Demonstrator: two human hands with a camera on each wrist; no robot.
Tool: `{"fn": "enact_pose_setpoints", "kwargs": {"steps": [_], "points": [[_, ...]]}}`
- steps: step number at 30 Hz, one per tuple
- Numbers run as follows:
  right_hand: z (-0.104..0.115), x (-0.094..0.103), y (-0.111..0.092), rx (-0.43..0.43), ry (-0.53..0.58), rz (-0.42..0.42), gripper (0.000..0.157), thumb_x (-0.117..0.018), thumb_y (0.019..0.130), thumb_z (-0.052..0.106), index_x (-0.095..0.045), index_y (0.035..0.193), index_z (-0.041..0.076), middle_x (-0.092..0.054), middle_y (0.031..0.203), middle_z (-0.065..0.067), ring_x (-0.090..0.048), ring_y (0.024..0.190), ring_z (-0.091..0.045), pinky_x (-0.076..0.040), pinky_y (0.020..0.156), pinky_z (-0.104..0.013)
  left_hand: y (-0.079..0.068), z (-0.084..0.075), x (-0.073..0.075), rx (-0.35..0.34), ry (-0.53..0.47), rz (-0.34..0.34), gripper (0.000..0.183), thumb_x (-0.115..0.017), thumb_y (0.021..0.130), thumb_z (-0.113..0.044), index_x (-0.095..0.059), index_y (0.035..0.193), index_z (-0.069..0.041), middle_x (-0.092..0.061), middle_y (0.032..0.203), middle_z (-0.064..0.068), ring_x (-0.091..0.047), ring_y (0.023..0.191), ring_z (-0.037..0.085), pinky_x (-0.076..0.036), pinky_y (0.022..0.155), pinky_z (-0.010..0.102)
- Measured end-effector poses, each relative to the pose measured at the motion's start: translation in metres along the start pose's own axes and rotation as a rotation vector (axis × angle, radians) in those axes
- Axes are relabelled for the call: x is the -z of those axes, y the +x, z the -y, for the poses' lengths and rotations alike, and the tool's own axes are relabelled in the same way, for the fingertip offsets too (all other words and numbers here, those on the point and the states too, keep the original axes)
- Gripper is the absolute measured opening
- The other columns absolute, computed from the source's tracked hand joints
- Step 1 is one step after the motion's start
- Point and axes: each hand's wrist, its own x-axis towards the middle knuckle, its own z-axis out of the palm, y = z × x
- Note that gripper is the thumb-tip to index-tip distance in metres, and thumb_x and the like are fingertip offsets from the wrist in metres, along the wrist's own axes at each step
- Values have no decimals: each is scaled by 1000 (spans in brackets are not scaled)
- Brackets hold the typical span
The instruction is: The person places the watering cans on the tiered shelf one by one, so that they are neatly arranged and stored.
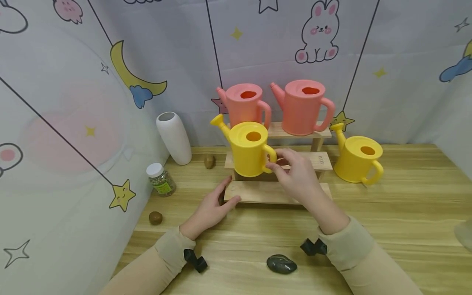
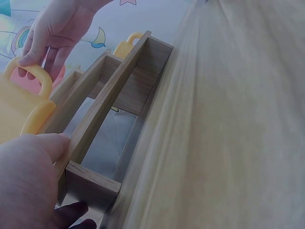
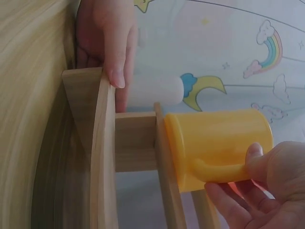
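Fingers (image 3: pixel 228 202) pinch a yellow can (image 1: pixel 248 151) by its handle (image 1: pixel 273 153)

Thumb and fingers of the right hand (image 1: pixel 300 176) close around the handle, grasping it from the right. The can is upright at the left part of the middle step (image 1: pixel 321 160) of a 3-step wooden stand (image 1: pixel 265 192), its base overlapping that step's near edge; whether it rests there or hangs just above, I cannot tell. Its spout points left and far.

On the left hand (image 1: pixel 210 209), thumb and fingers are parted wide and fairly straight, touching the left end of the lowest step.

2 pink cans stand on the top step: a left pink can (image 1: pixel 241 106), partly behind the yellow 1, and a right pink can (image 1: pixel 302 114). Another yellow watering can (image 1: pixel 355 159) stands on the table (image 1: pixel 405 196), right of the stand. Far left are a white vase (image 1: pixel 177 141) and a lidded jar (image 1: pixel 162 182). A dark stone (image 1: pixel 281 264) lies near.
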Motion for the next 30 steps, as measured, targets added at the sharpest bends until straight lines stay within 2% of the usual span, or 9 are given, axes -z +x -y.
{"fn": "enact_pose_setpoints", "kwargs": {"steps": [7,15,30], "points": [[-3,-3,0,15,1,-14,29,-74,96,26,-69,121,13,-71,118,-4,-71,107,-21,-64,83,-34,1,3,-1,22,5,13,83,-59,95,-67,-28,162,-30,-34,166,-7,-33,155,15,-36,124,43],[-4,-3,0,-7,12,-5,28,-73,96,32,-68,119,15,-70,116,-1,-70,108,-20,-64,84,-32,1,3,-1,22,3,14,84,-59,94,-67,-28,163,-28,-34,166,-7,-32,155,15,-35,125,43],[-3,0,-1,-8,67,4,44,-71,96,40,-63,131,15,-69,122,-2,-69,112,-20,-63,86,-30,1,2,0,20,-4,20,85,-60,94,-67,-27,162,-29,-33,167,-7,-32,155,15,-34,126,43]]}}
